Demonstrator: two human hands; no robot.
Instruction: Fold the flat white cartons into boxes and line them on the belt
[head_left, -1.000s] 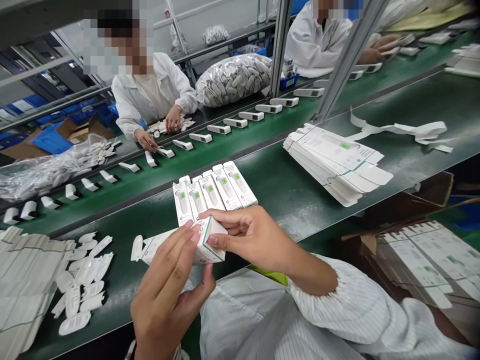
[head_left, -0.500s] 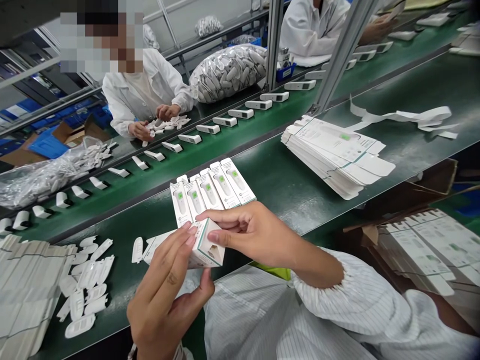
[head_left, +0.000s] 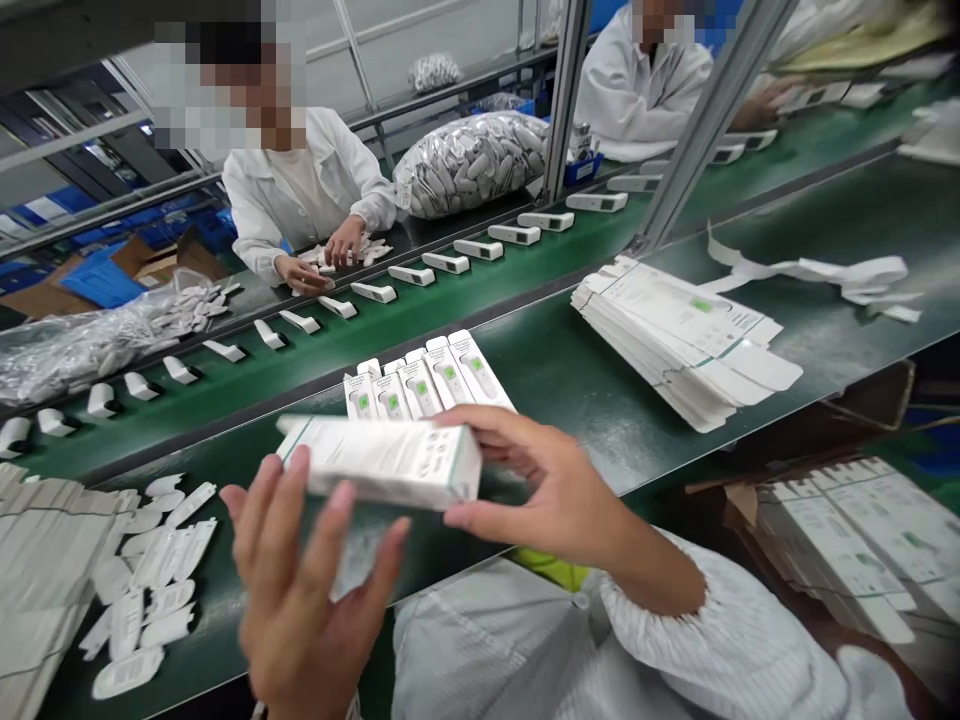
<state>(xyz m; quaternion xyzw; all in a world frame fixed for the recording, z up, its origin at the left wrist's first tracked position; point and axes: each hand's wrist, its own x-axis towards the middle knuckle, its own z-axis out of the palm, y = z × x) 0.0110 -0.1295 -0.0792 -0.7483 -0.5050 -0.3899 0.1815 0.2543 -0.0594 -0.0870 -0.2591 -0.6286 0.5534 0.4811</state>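
The white thermometer carton (head_left: 382,462) lies with its long axis nearly level across the lower middle of the frame, its right end clamped by the right grip (head_left: 529,490), while the left grip (head_left: 300,590) stands open, fingers spread, just below its left half.

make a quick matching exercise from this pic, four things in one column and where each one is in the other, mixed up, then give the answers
Things:
1. white carton
2. stack of flat cartons
3. white thermometers
4. clear bag of white parts

Places:
A. in a row on the far green belt
B. held in the right hand
C. beyond the far belt, beside a co-worker
D. lying on the near belt

Pairs: 1-B, 2-D, 3-A, 4-C
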